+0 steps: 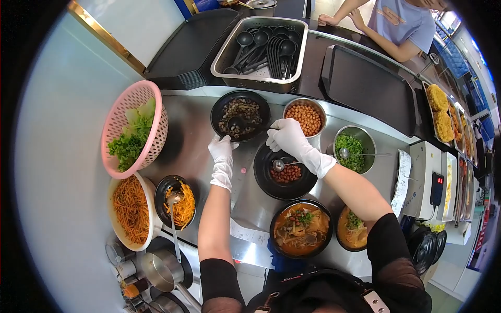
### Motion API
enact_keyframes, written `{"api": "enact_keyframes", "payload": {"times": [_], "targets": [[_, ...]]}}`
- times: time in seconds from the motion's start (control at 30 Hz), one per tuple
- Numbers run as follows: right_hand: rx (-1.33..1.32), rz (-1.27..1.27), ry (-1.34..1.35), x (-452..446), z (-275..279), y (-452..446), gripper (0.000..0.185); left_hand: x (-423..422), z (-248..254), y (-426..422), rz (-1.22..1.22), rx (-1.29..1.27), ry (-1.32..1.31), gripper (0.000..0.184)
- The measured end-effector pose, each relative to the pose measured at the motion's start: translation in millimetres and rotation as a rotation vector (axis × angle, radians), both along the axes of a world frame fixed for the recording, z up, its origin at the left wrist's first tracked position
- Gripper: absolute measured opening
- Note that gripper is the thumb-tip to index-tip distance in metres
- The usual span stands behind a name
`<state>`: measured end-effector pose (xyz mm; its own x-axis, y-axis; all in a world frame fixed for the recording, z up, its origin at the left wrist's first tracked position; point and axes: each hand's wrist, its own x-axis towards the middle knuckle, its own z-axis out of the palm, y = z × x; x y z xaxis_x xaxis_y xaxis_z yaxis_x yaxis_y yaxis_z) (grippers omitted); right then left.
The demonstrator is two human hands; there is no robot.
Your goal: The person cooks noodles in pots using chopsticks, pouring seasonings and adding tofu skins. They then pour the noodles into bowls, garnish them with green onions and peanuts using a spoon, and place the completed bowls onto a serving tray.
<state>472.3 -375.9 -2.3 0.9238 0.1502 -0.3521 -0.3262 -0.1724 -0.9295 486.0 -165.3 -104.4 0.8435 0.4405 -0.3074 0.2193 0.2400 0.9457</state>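
Observation:
My left hand (223,159), in a white glove, grips the near rim of a black bowl (214,115) with its fingertips. Dark chopped bits (242,109) fill this bowl. A black spoon (236,123) rests among them, its handle pointing right. My gloved right hand (293,140) is closed at that handle's end, above a second black bowl (264,180) of reddish peanuts (288,175) with a metal spoon (279,165). Close to me stand a bowl of noodle soup (300,232) topped with greens and peanuts, and another soup bowl (355,229), partly hidden by my right arm.
Around the counter are a pink basket of lettuce (109,141), a tub of shredded carrot (156,219), a bowl of orange shreds (194,208), a tin of round nuts (321,107) and chopped greens (349,146). Behind stand a ladle tray (219,68) and black trays (365,83). A person (402,26) stands opposite.

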Motion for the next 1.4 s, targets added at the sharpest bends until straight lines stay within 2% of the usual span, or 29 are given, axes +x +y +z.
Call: {"api": "enact_keyframes", "payload": {"times": [0.2,0.33,0.53,0.67,0.9,1.03,1.07,1.1,1.13,1.17,1.2,1.23,1.3,1.4], "targets": [[0.200,-0.058,0.158,12,-17,-2,0.016,4,-5,3,0.008,0.018,0.024,0.030],[0.128,-0.015,0.075,11,-20,-2,0.015,5,-5,3,0.013,0.036,0.032,0.029],[0.374,-0.163,0.276,13,-18,-10,0.014,5,-6,5,-0.011,0.026,0.024,0.030],[0.398,-0.262,0.344,10,-19,-10,0.015,5,-9,7,-0.021,-0.010,0.009,0.030],[0.432,-0.280,0.333,9,-18,-21,0.014,1,-16,10,-0.013,-0.104,0.044,0.031],[0.372,-0.222,0.194,-7,1,-60,0.015,-5,-21,14,-0.059,-0.145,0.018,0.029],[0.363,-0.216,0.179,-15,6,-76,0.016,-3,-51,30,-0.212,0.165,-0.084,0.018],[0.339,-0.236,0.160,-29,18,-93,0.015,-8,-44,33,-0.263,0.261,-0.082,0.008],[0.276,-0.261,0.102,-51,36,-108,0.015,-11,-52,42,-0.319,0.385,-0.184,0.009],[0.291,-0.279,0.104,-73,51,-130,0.015,-14,-65,51,-0.279,0.433,-0.174,0.011],[0.312,-0.299,0.104,-97,59,-150,0.015,-25,-59,48,-0.165,0.252,-0.078,0.019],[0.217,-0.305,0.063,-122,63,-172,0.016,-29,-37,40,-0.036,0.077,0.004,0.029],[0.111,-0.388,0.020,-180,87,-201,0.018,-51,-13,26,-0.038,0.205,0.019,0.043],[-0.002,-0.489,0.005,-258,99,-239,0.019,-94,17,9,-0.110,0.243,-0.023,0.041]]}}
